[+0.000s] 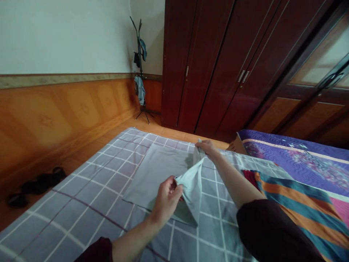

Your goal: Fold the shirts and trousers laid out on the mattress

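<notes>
A plain light grey cloth (160,163) lies partly flat on the bed, and its right side is lifted and folded over. My left hand (168,194) pinches the near part of that raised edge between thumb and fingers. Farther off, my right hand (208,147) grips the far corner of the same edge. Between both hands the lifted edge sags and shows a paler face. What kind of cloth article it is cannot be made out. Beneath it spreads a grey checked bedsheet (103,182) with white lines.
To the right lies a striped orange and teal cloth (294,203), near a purple patterned bedspread (286,156). Dark red wardrobes (207,65) stand beyond the bed. A coat rack (140,65) with clothes fills the corner. Dark shoes (40,183) sit on the floor at left.
</notes>
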A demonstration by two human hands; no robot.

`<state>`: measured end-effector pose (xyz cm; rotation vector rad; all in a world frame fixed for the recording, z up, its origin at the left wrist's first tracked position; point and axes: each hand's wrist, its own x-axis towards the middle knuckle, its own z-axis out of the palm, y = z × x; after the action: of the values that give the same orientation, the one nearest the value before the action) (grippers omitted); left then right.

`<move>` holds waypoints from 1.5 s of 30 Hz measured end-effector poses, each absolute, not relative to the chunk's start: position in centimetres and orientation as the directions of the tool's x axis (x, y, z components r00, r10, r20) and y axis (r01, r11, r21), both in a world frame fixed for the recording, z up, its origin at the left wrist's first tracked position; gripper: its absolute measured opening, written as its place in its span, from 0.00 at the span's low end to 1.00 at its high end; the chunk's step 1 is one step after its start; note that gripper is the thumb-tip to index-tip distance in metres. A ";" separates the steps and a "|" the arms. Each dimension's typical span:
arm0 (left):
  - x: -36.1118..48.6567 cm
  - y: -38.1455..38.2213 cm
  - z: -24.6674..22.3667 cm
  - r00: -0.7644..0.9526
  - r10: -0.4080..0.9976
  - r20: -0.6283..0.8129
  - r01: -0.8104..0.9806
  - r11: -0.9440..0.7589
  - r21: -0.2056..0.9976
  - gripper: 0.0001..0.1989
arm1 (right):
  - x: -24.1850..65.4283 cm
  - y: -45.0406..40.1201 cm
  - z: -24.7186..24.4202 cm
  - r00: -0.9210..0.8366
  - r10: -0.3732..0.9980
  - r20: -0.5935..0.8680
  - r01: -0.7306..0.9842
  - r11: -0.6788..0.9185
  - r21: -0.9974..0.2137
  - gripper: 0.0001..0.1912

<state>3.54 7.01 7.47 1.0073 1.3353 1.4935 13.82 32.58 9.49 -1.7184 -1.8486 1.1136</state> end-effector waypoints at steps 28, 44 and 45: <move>-13.6 -0.5 1.1 -0.564 0.822 -0.082 0.410 0.365 0.836 0.20 | 14.7 12.2 4.6 -0.574 0.813 -0.098 0.752 0.475 -0.457 0.22; -12.9 0.0 2.5 -0.580 0.811 -0.078 0.419 0.379 0.825 0.16 | 17.1 7.8 3.7 -0.751 0.612 0.249 0.568 0.790 -0.229 0.08; -12.8 -0.4 2.3 -0.579 0.811 -0.081 0.416 0.380 0.826 0.18 | 17.2 7.5 3.6 -0.768 0.599 0.228 0.562 0.800 -0.209 0.06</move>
<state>-12.81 -0.35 2.34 1.0546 2.1631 1.0930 17.15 7.53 3.61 -0.8919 -2.7054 0.1860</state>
